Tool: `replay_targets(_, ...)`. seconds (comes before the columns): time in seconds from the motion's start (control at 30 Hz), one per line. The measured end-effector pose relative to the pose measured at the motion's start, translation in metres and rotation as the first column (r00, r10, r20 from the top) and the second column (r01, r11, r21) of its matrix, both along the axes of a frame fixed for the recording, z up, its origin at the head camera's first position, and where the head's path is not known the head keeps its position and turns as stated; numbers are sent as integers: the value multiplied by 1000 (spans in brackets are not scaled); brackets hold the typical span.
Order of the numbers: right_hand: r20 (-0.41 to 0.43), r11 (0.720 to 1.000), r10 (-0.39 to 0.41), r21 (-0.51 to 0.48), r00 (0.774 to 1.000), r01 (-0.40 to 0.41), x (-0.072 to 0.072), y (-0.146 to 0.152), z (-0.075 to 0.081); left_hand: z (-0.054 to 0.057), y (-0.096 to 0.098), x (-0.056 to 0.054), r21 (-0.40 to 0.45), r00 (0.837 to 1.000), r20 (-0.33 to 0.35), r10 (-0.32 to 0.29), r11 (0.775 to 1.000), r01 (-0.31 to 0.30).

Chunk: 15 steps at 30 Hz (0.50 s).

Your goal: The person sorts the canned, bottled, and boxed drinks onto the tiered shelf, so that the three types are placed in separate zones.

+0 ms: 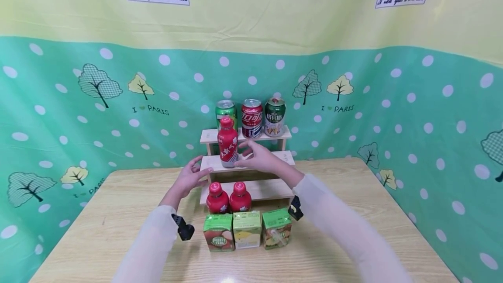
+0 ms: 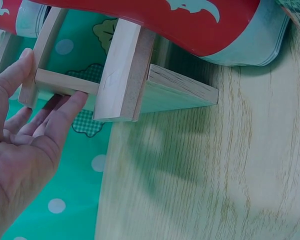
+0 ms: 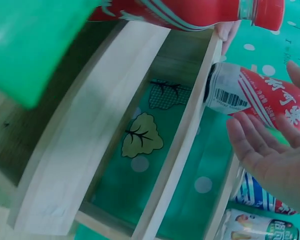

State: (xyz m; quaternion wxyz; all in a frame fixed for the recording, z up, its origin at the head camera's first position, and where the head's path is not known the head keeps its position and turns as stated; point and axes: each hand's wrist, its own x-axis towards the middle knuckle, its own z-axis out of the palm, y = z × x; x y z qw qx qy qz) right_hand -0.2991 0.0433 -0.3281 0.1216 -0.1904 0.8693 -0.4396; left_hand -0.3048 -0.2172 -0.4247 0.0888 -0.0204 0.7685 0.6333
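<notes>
Red bottle (image 1: 228, 144) is stood on the wooden rack's (image 1: 271, 190) middle shelf, flanked by the right hand (image 1: 259, 157), fingers spread; actual contact can't be made out. Rack's end is touched by the left hand (image 1: 191, 178), fingers apart, probably for steadying. Green can (image 1: 225, 107) is partly blocked by the bottle; two other bottles' (image 1: 240, 198) bases are hidden by juice cartons (image 1: 246, 230).

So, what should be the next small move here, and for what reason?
Probably draw the right hand back to the right, away from the upright red bottle. The bottle already stands on the middle shelf, and the right wrist view shows the fingers extended beside it, so it seems to need no more support.
</notes>
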Motion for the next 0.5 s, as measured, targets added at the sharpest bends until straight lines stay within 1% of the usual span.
replay_targets(0.07, -3, 999, 47, 8, 999, -47, 2, 5, -3, 0, 0, 0, -1, 1000, 1, 2, 1000, -2)
replay_targets(0.17, 24, 994, 113, 5, 993, -113, 5, 12, -7, 0, 0, -1, -1, 1000, 3, 4, 1000, -4)
replay_targets(0.3, 66, 980, 199, -10, 978, -199, 10, 20, -13, 0, 0, -1, 1, 1000, 6, 7, 1000, -7)
replay_targets(0.43, 83, 968, 249, -37, 965, -247, 15, 25, -15, -1, -1, -2, -2, 1000, 5, 5, 1000, -5)
replay_targets(0.5, 98, 964, 266, -32, 959, -264, 17, 26, -16, -1, -1, -2, -1, 1000, 5, 4, 1000, -4)
